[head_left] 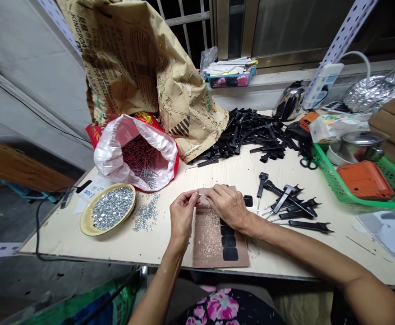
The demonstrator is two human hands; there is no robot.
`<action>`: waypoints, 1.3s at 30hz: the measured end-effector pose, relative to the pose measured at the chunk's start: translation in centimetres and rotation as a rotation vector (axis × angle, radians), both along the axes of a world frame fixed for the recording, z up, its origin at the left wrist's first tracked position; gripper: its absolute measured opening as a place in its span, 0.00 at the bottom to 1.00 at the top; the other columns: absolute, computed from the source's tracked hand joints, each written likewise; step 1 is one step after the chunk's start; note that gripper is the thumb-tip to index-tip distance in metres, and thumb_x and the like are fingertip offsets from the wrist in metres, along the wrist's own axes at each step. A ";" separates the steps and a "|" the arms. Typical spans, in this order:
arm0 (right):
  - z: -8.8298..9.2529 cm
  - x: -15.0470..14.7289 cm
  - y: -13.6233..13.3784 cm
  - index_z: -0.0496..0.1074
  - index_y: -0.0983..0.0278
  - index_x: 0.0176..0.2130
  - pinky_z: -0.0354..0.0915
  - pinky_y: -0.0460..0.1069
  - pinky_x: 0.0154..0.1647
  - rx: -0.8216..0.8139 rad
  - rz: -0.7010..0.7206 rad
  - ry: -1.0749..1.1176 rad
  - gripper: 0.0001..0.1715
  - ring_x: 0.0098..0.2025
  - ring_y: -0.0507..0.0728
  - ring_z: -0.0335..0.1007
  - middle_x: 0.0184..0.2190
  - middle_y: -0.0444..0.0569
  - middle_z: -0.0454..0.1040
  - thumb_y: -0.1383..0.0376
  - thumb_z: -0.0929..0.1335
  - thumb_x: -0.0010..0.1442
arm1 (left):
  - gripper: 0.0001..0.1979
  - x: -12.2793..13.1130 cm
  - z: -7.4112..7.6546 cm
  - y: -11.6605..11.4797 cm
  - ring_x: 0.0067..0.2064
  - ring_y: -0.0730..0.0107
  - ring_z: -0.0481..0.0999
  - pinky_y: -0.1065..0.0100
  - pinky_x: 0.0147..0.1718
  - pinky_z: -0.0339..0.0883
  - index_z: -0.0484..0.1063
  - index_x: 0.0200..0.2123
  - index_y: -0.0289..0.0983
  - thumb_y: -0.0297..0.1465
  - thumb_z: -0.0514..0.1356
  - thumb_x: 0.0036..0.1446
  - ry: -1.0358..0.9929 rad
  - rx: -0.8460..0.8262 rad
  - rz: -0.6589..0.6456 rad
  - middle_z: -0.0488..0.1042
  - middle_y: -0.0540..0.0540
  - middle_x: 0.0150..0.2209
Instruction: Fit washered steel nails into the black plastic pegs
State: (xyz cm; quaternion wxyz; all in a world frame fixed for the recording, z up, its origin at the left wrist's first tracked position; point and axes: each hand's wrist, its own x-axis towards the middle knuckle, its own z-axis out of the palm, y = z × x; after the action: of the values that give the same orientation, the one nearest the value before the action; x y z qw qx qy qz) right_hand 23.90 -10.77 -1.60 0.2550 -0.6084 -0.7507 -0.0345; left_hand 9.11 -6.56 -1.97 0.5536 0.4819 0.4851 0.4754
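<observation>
My left hand [183, 214] is closed in a pinch at the left end of a thin metal rod [202, 195]. My right hand [229, 206] grips the rod's other side, its fingers bent over it. Whether the rod joins a handle under the right palm is hidden. Both hands are just above a brown board [207, 243] strewn with pale specks. Black rounded squares [229, 241] run down the board's right side. A small black piece [248, 200] shows just beyond the right hand. Several black-handled tools with thin metal shafts [285, 201] lie to the right.
On the left are a dish of small metal washers [112, 207], loose washers [146, 213] and an open bag of reddish metal pins [138, 155]. Behind are a large paper sack [133, 67] and a heap of black parts [241, 131]. A green basket [349, 194] stands right.
</observation>
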 end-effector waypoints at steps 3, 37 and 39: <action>0.0 0.2 -0.1 0.71 0.62 0.39 0.53 0.47 0.29 -0.058 -0.001 0.037 0.15 0.35 0.54 0.67 0.34 0.48 0.71 0.62 0.57 0.68 | 0.13 0.0 -0.1 -0.1 0.29 0.74 0.72 0.70 0.33 0.66 0.75 0.34 0.33 0.37 0.65 0.48 0.085 0.048 -0.006 0.74 0.50 0.27; -1.6 2.6 -1.4 0.70 0.64 0.38 0.63 0.47 0.38 -0.175 0.033 0.491 0.09 0.37 0.52 0.67 0.34 0.47 0.70 0.64 0.62 0.65 | 0.16 2.2 -0.9 -0.7 0.28 0.75 0.72 0.71 0.32 0.66 0.75 0.33 0.32 0.38 0.67 0.45 -0.019 -0.123 -0.106 0.74 0.49 0.26; -1.7 2.9 -1.6 0.70 0.64 0.39 0.63 0.46 0.37 -0.174 0.033 0.441 0.10 0.37 0.52 0.67 0.35 0.48 0.68 0.64 0.61 0.66 | 0.16 2.3 -0.9 -0.7 0.28 0.75 0.72 0.71 0.32 0.66 0.74 0.33 0.32 0.38 0.67 0.45 0.010 -0.109 -0.118 0.74 0.49 0.26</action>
State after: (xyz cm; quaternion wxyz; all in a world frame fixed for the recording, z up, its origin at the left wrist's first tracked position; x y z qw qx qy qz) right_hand 26.76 -12.42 -3.29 0.3599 -0.6086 -0.6869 0.1683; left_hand 11.42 -7.24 -2.85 0.6036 0.4813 0.4838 0.4122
